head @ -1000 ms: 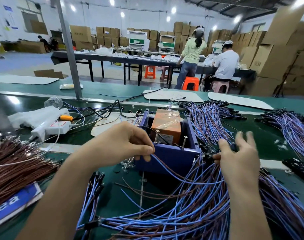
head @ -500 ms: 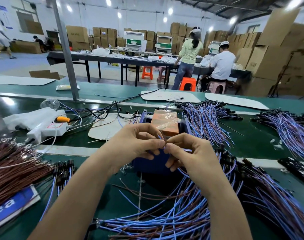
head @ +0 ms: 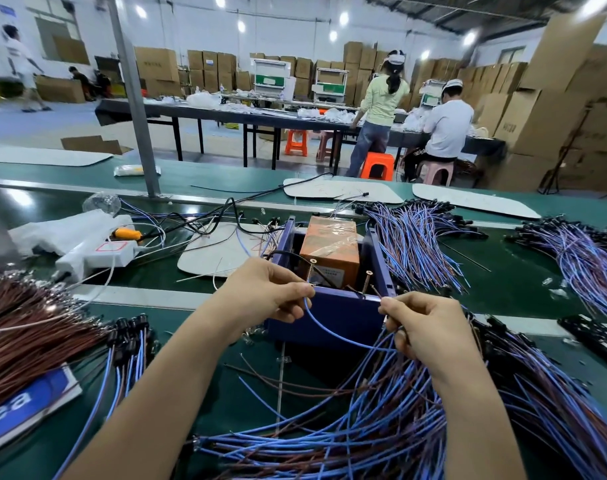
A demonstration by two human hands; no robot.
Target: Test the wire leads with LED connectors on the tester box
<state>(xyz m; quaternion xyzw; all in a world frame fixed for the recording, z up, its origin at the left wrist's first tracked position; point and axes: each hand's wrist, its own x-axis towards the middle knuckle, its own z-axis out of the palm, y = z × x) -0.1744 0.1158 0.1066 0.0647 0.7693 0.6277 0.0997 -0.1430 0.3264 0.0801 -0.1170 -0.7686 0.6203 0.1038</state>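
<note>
Green worktop (head: 523,271) runs left to right. The biggest load on it is the heap of blue and brown leads (head: 364,445), near and right, fanning out under the right forearm. A brown bundle (head: 35,327) lies at the near left.

The tester box (head: 343,317) is blue and open-topped and sits mid-worktop, just beyond both hands. An orange block (head: 329,244) is inside it. Two screws stand up behind its near wall, the left screw (head: 311,270) and the right screw (head: 367,282); judged to be the test contacts.

The left hand (head: 264,292) is at the box's near-left corner, with thumb and forefinger clamped on one end of the blue lead (head: 343,341). The right hand (head: 430,327) is at the near-right corner with its fingers curled. The lead sags in a loop across the front of the box and runs into that fist. The right fingertips (head: 386,304) are pinched together on something too thin to tell, maybe the lead's other bare end.

Key relation:
- The pinched end at the left fingertips (head: 303,291) points far and slightly right. The left screw is just beyond it, close but apart.
- The right pinch sits just near and right of the right screw, also apart.
- Each hand is nearer its own-side screw, and the lead's long axis runs left to right along the near wall.
- Judgement: the next move is a short push away from the body with both ends onto the screws. The touch isn't made yet, and no lit LED is visible
</note>
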